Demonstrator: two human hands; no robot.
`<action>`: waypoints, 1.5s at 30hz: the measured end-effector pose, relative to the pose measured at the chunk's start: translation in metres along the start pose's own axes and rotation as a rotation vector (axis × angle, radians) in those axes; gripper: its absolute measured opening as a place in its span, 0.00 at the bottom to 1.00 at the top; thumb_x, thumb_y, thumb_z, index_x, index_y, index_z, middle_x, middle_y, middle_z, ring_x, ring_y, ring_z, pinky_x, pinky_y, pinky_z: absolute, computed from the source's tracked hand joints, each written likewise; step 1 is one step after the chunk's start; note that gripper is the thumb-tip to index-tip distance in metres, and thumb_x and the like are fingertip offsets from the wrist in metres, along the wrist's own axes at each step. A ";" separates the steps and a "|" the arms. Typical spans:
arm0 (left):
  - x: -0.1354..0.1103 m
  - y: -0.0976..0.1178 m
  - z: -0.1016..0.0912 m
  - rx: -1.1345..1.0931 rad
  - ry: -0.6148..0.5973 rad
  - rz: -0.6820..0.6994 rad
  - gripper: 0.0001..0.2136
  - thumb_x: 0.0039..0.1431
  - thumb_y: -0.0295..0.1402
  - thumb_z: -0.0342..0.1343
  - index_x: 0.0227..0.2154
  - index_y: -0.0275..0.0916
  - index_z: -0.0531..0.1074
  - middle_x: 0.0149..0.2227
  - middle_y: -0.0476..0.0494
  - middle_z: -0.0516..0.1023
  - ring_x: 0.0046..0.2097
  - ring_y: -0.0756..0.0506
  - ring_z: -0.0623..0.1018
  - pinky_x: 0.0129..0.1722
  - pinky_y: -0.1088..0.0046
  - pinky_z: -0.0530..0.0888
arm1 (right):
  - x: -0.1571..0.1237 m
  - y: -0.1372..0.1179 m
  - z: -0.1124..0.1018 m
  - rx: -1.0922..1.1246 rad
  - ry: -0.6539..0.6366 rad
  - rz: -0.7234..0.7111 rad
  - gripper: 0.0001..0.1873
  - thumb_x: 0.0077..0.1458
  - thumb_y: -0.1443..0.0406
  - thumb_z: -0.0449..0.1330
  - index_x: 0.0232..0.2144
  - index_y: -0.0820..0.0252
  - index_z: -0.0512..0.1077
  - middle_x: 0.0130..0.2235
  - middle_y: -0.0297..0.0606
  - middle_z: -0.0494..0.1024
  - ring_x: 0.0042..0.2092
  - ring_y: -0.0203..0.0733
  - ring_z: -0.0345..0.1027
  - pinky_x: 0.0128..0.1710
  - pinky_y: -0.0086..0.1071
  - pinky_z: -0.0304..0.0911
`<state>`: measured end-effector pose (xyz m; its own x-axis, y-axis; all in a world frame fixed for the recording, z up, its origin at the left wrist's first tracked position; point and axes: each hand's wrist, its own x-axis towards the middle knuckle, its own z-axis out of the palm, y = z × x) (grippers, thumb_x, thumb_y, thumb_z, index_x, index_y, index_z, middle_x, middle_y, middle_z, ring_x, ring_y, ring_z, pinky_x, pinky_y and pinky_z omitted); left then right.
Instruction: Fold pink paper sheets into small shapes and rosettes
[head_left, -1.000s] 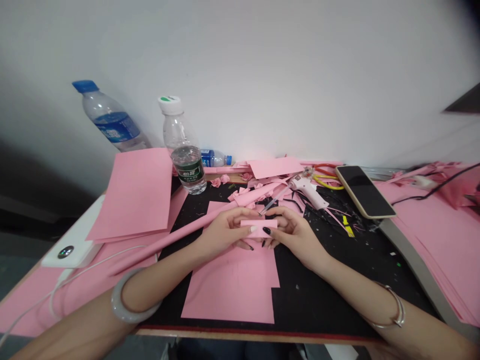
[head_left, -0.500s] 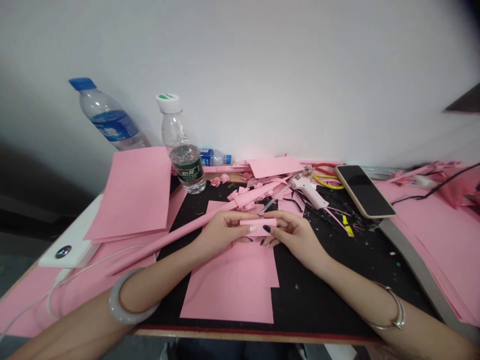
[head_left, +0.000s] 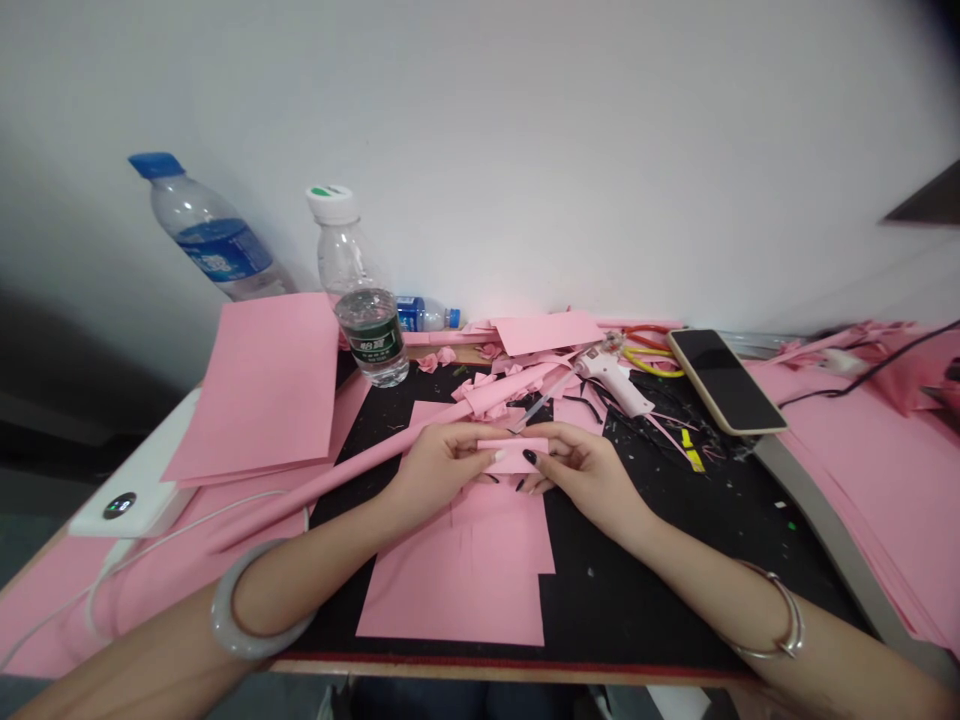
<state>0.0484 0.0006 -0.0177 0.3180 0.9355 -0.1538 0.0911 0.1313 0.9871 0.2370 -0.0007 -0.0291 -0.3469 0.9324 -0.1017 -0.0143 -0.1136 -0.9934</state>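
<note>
**Q:** What lay furthest left?
**A:** A stack of pink paper sheets (head_left: pixel 259 385) lay there, with a rolled pink paper tube (head_left: pixel 315 483) running diagonally from beside it toward the hands.

**Q:** State the left hand.
**A:** The left hand (head_left: pixel 442 465) was closed in a pinch, grasping the left end of a small pink paper strip (head_left: pixel 514 456).

**Q:** Location of the strip?
**A:** It was held between both hands, above a notched pink sheet (head_left: pixel 457 575) on a black cutting mat (head_left: pixel 637 580).

**Q:** And the right hand?
**A:** The right hand (head_left: pixel 589 475) pinched the strip's right end.

**Q:** Further right?
**A:** A hot glue gun (head_left: pixel 611 383) lay beyond that hand, and a smartphone (head_left: pixel 726 367) lay further right.
</note>
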 end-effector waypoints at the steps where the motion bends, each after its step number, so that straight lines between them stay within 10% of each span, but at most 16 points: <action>1: 0.000 0.000 0.000 0.000 0.005 0.004 0.14 0.52 0.25 0.55 0.42 0.38 0.76 0.40 0.42 0.80 0.35 0.47 0.78 0.34 0.72 0.76 | 0.000 0.000 0.000 0.002 -0.001 -0.012 0.13 0.49 0.65 0.61 0.40 0.60 0.70 0.25 0.32 0.76 0.27 0.38 0.75 0.27 0.29 0.72; 45: 0.005 -0.003 -0.002 -0.231 0.022 -0.104 0.11 0.51 0.26 0.58 0.39 0.36 0.75 0.39 0.44 0.80 0.36 0.49 0.78 0.38 0.72 0.76 | 0.002 -0.001 -0.004 0.068 0.065 0.007 0.15 0.45 0.66 0.64 0.39 0.61 0.74 0.27 0.34 0.78 0.26 0.37 0.75 0.29 0.30 0.74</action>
<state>0.0480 0.0053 -0.0215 0.2973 0.9198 -0.2562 -0.0964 0.2958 0.9504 0.2396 0.0024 -0.0281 -0.2857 0.9516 -0.1136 -0.0769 -0.1409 -0.9870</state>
